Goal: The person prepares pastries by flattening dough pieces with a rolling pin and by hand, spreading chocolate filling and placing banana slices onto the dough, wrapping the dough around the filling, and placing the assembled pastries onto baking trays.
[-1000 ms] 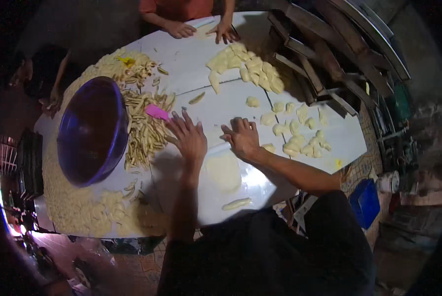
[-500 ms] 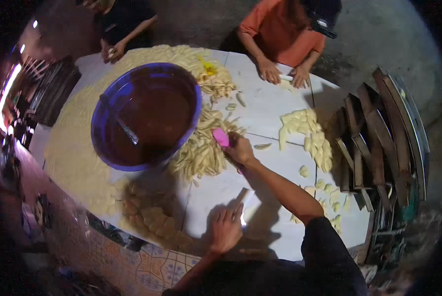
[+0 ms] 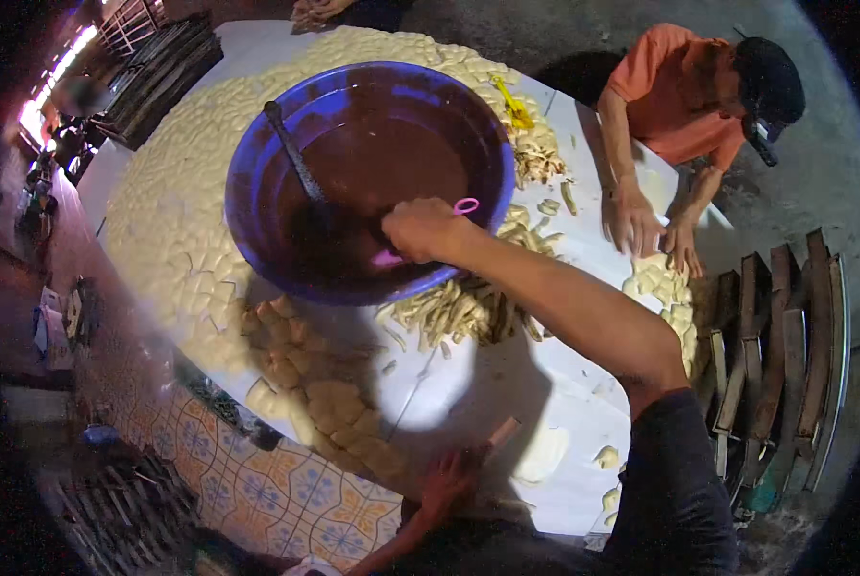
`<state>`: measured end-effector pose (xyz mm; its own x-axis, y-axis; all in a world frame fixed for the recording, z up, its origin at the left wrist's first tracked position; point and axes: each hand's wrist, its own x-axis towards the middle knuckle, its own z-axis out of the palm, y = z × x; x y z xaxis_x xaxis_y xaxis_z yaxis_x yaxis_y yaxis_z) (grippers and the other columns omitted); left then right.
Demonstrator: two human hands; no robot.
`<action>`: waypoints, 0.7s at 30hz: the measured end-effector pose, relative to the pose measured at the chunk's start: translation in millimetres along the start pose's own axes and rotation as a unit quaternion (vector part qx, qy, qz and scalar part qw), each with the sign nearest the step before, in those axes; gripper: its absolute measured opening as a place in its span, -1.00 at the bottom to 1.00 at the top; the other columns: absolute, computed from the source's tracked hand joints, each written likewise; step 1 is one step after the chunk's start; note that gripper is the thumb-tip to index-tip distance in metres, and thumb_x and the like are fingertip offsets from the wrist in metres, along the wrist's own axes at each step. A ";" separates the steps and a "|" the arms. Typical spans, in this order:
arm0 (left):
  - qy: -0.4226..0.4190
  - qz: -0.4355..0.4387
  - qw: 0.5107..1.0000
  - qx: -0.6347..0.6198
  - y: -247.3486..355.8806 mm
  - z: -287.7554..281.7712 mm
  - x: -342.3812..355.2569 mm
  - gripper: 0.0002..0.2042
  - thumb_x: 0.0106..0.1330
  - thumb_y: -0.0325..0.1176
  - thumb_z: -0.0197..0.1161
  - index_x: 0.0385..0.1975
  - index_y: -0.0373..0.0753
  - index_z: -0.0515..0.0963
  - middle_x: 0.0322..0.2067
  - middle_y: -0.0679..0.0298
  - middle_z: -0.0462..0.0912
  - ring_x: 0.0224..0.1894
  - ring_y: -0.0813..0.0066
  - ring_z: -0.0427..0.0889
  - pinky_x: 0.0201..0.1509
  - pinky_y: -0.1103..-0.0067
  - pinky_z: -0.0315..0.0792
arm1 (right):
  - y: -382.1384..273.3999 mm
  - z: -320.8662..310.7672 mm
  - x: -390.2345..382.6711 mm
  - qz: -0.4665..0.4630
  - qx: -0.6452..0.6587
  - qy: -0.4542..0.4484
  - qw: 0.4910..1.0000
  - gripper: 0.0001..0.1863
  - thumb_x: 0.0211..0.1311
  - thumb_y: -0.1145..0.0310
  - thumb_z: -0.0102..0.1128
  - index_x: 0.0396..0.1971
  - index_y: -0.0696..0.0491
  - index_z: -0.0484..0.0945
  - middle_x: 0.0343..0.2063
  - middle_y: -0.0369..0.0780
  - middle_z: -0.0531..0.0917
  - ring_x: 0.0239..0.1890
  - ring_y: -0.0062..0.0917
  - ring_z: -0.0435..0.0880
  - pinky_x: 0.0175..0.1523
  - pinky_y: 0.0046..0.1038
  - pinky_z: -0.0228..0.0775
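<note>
My right hand [image 3: 425, 230] is closed round a pink scoop [image 3: 387, 257], whose ring-ended handle sticks out past my wrist. It is inside a large blue-purple tub [image 3: 502, 154] of brown, thick-looking filling [image 3: 382, 163], with the scoop's head low at the near side. A dark-handled ladle [image 3: 295, 149] leans in the same tub. In shadow at the near table edge, my left hand [image 3: 449, 480] grips one end of a wooden rolling pin [image 3: 503, 432]. A flattened pale piece of dough [image 3: 543, 453] lies just right of it. Sliced pale strips [image 3: 468, 312] are heaped beside the tub.
Rows of filled dough pieces [image 3: 170, 240] cover the table's left side. Yellow tongs [image 3: 514, 104] lie beyond the tub. Across the table, a person in orange [image 3: 670, 106] handles dough with both hands. Stacked metal trays [image 3: 785, 355] stand at right.
My right hand has gone from the strips up and left into the tub with the pink scoop. The view has shifted, and the person in orange now works farther right.
</note>
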<state>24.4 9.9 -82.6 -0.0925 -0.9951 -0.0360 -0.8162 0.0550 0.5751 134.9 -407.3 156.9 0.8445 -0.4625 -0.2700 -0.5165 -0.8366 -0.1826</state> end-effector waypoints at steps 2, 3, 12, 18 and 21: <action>0.000 -0.015 1.000 0.009 -7.5 11.4 0.3 -0.29 0.26 -0.30 0.16 0.47 -0.06 0.17 0.01 -0.02 0.41 -0.01 -0.05 0.44 0.03 0.16 0.46 | 15.1 16.1 26.2 -0.035 -0.048 -0.197 0.979 -0.72 0.10 0.31 0.27 -0.20 0.10 0.69 -0.09 -0.02 0.71 -0.03 -0.06 0.69 -0.01 -0.10 0.55; 0.011 0.057 0.995 0.086 -3.4 -7.2 13.9 -0.27 0.26 -0.22 0.18 0.48 -0.07 0.15 0.01 -0.02 0.41 -0.01 -0.04 0.44 0.06 0.14 0.44 | 31.6 23.8 28.9 -0.050 0.041 -0.171 0.983 -0.71 0.10 0.25 0.28 -0.24 0.13 0.67 -0.19 -0.01 0.73 -0.11 -0.08 0.71 -0.09 -0.09 0.55; 0.002 0.055 0.998 0.021 11.1 -33.3 12.4 -0.29 0.26 -0.22 0.22 0.45 -0.10 0.21 -0.08 0.04 0.42 -0.05 0.01 0.46 0.05 0.16 0.45 | 24.4 -5.4 -1.7 -0.202 0.082 -0.112 0.969 -0.77 -0.03 0.39 0.20 -0.35 0.15 0.68 -0.44 0.01 0.70 -0.39 -0.11 0.67 -0.25 -0.17 0.45; 0.139 0.025 0.990 0.001 15.8 -60.7 27.1 -0.41 0.26 -0.43 0.20 0.35 -0.28 0.33 -0.22 -0.02 0.50 -0.10 -0.02 0.50 0.13 0.10 0.42 | 36.1 -34.0 -183.0 -0.123 0.153 -0.105 0.975 -0.67 0.03 0.52 0.16 -0.17 0.03 0.73 -0.46 -0.06 0.67 -0.35 -0.13 0.64 -0.21 -0.21 0.45; 0.150 -0.004 0.988 -0.038 13.3 -78.2 22.2 -0.40 0.23 -0.46 0.21 0.34 -0.33 0.33 -0.16 -0.03 0.47 -0.08 -0.02 0.49 0.17 0.16 0.41 | 3.3 32.4 -300.3 -0.068 0.179 -0.008 0.981 -0.60 0.07 0.51 0.19 -0.05 -0.06 0.71 -0.17 -0.10 0.63 -0.23 -0.20 0.66 -0.18 -0.15 0.52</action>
<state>56.1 -17.9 -11.8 0.0953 -0.9759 0.1962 -0.7694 0.0528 0.6366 -125.0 -261.6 206.7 0.9085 -0.3464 -0.2337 -0.4176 -0.7320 -0.5383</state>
